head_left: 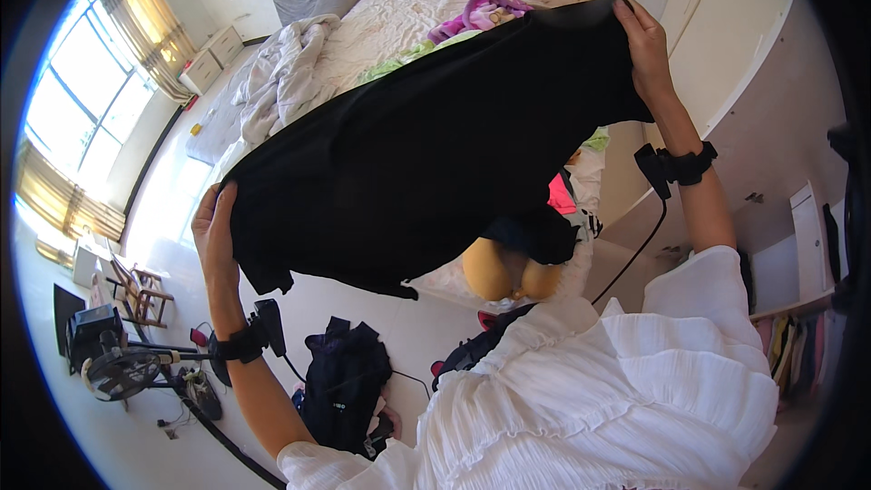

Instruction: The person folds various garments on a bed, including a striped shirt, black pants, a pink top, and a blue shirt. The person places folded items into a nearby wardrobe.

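Observation:
A large black garment (426, 145) is stretched out in the air in front of me, above the bed. My left hand (214, 227) grips its lower left edge. My right hand (646, 41) pinches its upper right corner, raised higher than the left. Both wrists wear black bands with cables. The cloth hides much of the bed behind it.
A bed (381, 27) with a tufted headboard carries crumpled sheets and colourful clothes (485, 11). A yellow cushion (508, 274) sits at the bed's foot. A dark pile of clothing (345, 386) lies on the floor, a fan (122, 370) stands lower left, a wardrobe (726, 27) at right.

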A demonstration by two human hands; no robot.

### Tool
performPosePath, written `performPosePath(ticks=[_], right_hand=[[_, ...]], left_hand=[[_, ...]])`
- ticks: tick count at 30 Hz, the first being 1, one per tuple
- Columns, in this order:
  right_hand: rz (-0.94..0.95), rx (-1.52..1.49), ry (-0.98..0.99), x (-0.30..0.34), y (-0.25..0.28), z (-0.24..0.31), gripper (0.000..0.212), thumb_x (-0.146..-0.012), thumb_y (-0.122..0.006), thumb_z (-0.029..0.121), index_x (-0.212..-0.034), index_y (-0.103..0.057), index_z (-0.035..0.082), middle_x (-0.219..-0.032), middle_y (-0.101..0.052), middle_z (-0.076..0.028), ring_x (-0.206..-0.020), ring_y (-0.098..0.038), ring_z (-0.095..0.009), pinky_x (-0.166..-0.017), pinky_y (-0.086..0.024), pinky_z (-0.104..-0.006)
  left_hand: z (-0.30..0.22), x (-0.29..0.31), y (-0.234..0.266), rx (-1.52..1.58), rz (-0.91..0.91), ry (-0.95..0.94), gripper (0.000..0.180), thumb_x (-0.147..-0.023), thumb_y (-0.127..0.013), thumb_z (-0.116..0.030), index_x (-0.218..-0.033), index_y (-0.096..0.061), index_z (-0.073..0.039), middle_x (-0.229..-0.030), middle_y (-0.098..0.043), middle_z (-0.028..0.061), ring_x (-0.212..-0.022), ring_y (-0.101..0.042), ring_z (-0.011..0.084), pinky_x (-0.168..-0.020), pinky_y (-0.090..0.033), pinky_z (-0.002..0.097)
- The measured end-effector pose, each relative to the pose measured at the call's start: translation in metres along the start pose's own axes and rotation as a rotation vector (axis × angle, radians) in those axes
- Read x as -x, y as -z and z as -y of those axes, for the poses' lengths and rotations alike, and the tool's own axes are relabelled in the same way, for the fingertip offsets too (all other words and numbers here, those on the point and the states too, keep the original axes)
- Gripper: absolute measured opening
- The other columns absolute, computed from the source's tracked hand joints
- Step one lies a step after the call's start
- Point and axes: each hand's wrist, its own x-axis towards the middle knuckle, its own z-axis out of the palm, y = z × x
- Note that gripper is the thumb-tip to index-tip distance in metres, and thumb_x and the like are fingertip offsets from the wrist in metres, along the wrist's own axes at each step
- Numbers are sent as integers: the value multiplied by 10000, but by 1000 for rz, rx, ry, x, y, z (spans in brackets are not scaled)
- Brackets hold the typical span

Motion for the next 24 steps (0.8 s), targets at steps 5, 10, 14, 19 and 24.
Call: performPosePath(ticks=[5, 10, 14, 19, 24], right_hand=[[133, 265, 189, 7, -59, 9, 252, -923, -541, 229, -1059, -646, 45, -829, -616, 35, -742, -508, -31, -670, -404, -191], [114, 366, 560, 5, -113, 36, 183, -847, -579, 220, -929, -641, 68, -718, -617, -48, -629, -548, -132, -571, -424, -278], [460, 399, 806, 141, -157, 14, 202, -759, -604, 253, -868, -621, 84, -691, -614, -101, -634, -580, -243, -544, -445, -366], [1430, 674, 298, 317, -157, -32, 144, -744, -619, 216, -800, -610, 84, -650, -600, -155, -591, -601, -299, -509, -452, -393], [1095, 461, 153, 330, -135, -20, 102, -823, -577, 77, -908, -607, 28, -754, -610, -174, -672, -605, -345, -561, -476, -350]], left_hand=[[-20, 51, 90, -510, 75, -452, 778, -600, -814, -451, -1240, -528, -115, -895, -617, 47, -729, -599, 172, -628, -501, 305], [-70, 121, 174, -1288, 37, -858, 814, -663, -769, -355, -1359, -400, -149, -892, -575, 107, -759, -601, 213, -614, -512, 312], [-69, 192, 236, -1262, -350, -1007, 455, -843, -560, -204, -1240, -461, -4, -1011, -603, 162, -881, -610, 268, -741, -511, 331], [150, 345, 209, -1166, 537, 576, 219, -827, -570, -113, -1025, -652, -67, -847, -621, 155, -801, -582, 299, -739, -459, 376], [186, 463, 195, -617, -4, 512, 316, -819, -516, -2, -1108, -624, -72, -937, -635, 135, -886, -577, 296, -809, -457, 339]])
